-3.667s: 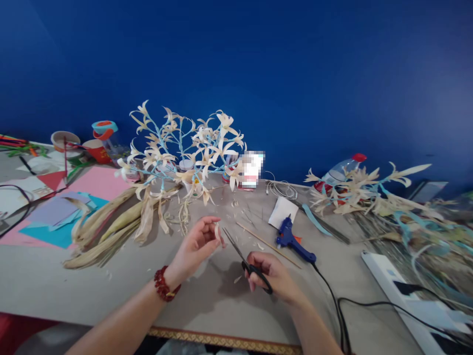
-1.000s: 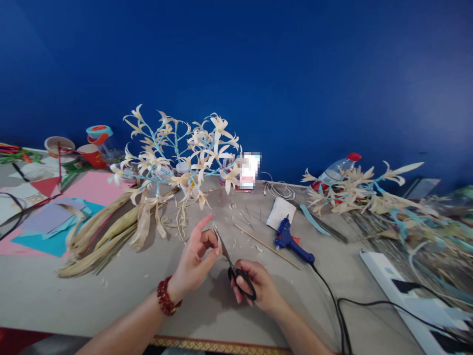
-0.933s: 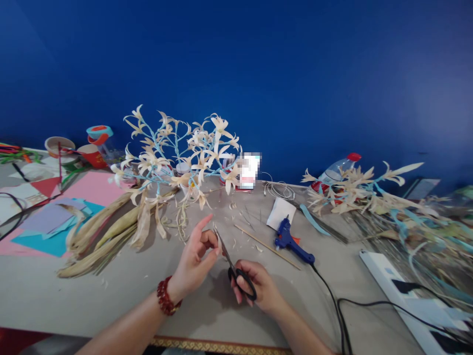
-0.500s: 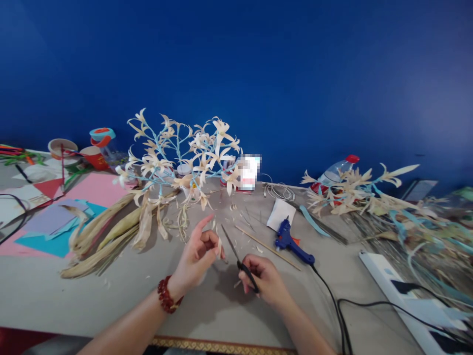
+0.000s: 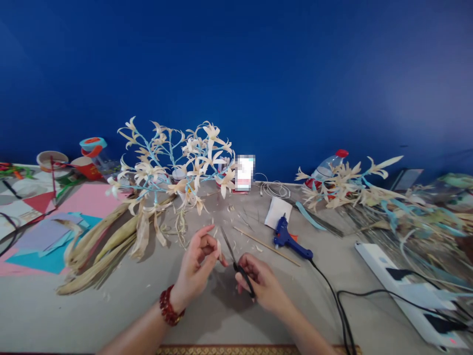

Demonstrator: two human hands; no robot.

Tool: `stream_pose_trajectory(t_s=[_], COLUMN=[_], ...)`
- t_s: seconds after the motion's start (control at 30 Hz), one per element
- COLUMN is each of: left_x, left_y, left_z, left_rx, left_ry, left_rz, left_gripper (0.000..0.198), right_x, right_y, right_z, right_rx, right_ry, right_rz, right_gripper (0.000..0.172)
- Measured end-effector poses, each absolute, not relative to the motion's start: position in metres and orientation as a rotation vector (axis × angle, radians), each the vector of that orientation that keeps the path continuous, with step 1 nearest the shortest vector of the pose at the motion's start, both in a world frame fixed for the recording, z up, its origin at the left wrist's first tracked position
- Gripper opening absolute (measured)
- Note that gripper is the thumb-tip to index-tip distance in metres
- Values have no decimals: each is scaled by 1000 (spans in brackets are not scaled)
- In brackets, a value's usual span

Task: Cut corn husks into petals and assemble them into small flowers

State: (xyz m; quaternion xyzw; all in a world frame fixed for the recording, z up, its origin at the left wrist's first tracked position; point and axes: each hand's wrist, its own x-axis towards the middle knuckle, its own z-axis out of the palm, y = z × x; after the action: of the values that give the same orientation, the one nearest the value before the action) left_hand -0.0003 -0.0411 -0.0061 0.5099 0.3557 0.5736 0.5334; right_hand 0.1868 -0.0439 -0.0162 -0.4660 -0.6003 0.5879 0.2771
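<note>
My left hand (image 5: 195,264), with a red beaded bracelet (image 5: 170,305) on its wrist, pinches a small pale strip (image 5: 219,247) that looks like a piece of corn husk. The fingers partly hide this strip. Black-handled scissors (image 5: 244,280) are held in my right hand (image 5: 264,283), blades pointing up and away, close to the left fingertips. The blades look nearly closed and apart from the strip. Behind my hands stands a spray of pale husk flowers (image 5: 212,158) on light-blue wrapped stems.
Dried husks (image 5: 99,246) and coloured paper (image 5: 35,259) lie at left. To the right are a wooden stick (image 5: 269,245), a blue glue gun (image 5: 290,239) with a trailing cord, a power strip (image 5: 395,291) and more husk flowers (image 5: 347,185). Small scraps litter the table.
The view has shifted slightly, so the flowers and papers appear further left. My left index finger has come down a little. Both hands keep their hold.
</note>
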Motion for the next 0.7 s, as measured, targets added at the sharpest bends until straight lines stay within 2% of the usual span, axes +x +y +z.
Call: stream_pose_trajectory(t_s=[0.1, 0.7], left_x=[0, -2], left_y=[-42, -43], left_z=[-7, -10], left_rx=[1197, 1256], left_ry=[836, 895], left_rz=[1395, 1437], left_gripper=[47, 47], right_x=[179, 168], right_y=[-51, -61], right_z=[-16, -22], right_rx=[-1140, -1141], right_ry=[-1523, -1504], right_rz=[1724, 1670], right_gripper=[49, 50])
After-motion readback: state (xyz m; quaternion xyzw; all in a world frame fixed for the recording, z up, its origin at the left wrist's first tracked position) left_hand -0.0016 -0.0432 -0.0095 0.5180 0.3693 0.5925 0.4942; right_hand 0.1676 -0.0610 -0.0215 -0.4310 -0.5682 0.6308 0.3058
